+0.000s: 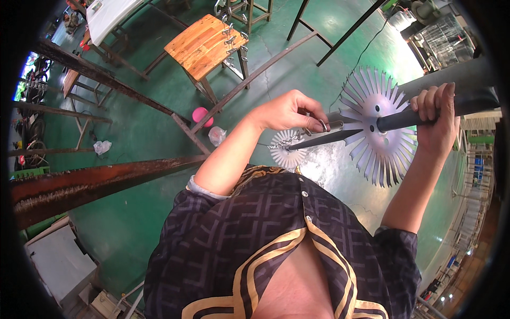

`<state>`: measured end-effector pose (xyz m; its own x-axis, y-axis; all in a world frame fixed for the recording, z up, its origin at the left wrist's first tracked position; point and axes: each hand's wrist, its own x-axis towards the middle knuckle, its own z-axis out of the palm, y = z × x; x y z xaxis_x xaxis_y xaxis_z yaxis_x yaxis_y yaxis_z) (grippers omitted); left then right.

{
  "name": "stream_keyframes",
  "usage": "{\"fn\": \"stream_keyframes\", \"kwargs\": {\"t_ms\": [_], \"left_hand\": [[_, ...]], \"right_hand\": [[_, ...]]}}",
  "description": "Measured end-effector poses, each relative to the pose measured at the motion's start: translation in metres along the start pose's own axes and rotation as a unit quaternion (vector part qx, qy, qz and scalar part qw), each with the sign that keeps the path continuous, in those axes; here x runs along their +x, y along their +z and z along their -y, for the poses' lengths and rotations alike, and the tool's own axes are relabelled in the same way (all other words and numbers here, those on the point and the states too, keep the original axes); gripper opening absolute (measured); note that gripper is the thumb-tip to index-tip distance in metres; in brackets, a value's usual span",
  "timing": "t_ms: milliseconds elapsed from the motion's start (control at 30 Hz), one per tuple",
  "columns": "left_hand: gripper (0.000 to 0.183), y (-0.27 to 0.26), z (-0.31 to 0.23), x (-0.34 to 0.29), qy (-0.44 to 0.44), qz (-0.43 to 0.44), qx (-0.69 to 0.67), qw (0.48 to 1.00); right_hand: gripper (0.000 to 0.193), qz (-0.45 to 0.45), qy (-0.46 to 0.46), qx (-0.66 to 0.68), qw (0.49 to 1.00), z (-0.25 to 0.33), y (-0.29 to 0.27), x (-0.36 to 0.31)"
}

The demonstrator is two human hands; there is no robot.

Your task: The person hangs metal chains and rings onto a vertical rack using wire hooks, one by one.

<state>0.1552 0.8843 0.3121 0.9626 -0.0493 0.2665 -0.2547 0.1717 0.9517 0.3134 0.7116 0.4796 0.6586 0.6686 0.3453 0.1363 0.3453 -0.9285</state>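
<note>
My left hand (pixel 297 114) is closed in a pinch on a small shiny metal hook (pixel 333 126) beside the dark pole. My right hand (pixel 436 114) wraps its fingers round the dark pole (pixel 401 119), to the right of a large silver disc (pixel 378 101) with a fringe of narrow blades. The pole passes through the disc's centre and narrows toward the lower left. There a smaller bladed disc (pixel 279 155) sits round its far end, with metal links (pixel 280 141) lying against it. My left fingers partly hide the hook.
A wooden stool (pixel 199 45) holds several metal hooks (pixel 229 40) along its edge. Rusty steel beams (pixel 106 183) cross the left side. A pink ball (pixel 200 116) and a crumpled plastic bag (pixel 217 136) lie on the green floor. A thick grey pipe (pixel 446 77) runs behind my right hand.
</note>
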Motion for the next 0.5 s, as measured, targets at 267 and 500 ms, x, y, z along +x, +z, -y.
{"fn": "stream_keyframes", "kwargs": {"t_ms": [267,500], "left_hand": [[0.012,-0.0001,-0.0026,-0.0024,0.012,-0.006,0.02,1.0],[0.012,-0.0002,-0.0047,-0.0055,0.028,-0.024,0.019,0.999]], "right_hand": [[0.031,0.001,-0.008,-0.004,1.0,0.0012,0.0045,-0.0003],[0.035,-0.01,-0.002,-0.005,1.0,0.0036,0.009,0.0006]]}}
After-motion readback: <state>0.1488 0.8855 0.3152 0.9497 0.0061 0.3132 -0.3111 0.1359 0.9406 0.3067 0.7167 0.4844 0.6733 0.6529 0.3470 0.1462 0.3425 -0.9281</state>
